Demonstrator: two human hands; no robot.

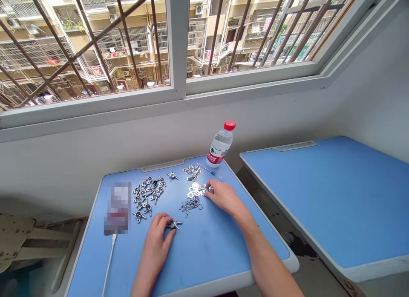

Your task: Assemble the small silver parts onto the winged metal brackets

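Near the front of the blue desk, my left hand [157, 237] grips a small metal fitting [174, 224] with thin arms between thumb and fingers. My right hand [223, 196] reaches to a pile of shiny flat metal plates [194, 189], its thumb and fingers closed at the right edge. What they pinch there is too small to make out. Just below lie loose small metal rings [193, 204]. Behind the plates is a heap of small metal pieces [192, 172]. A group of similar metal fittings [148, 191] spreads out left of centre, and a single fitting [173, 175] lies apart behind them.
A water bottle [220, 144] with a red cap stands at the back right corner, beside a thin blue-and-clear pen-like tool [214, 174]. At left, a blurred-out phone-like object [118, 209] has a white cable [109, 263]. Across a gap is another blue desk [338, 194].
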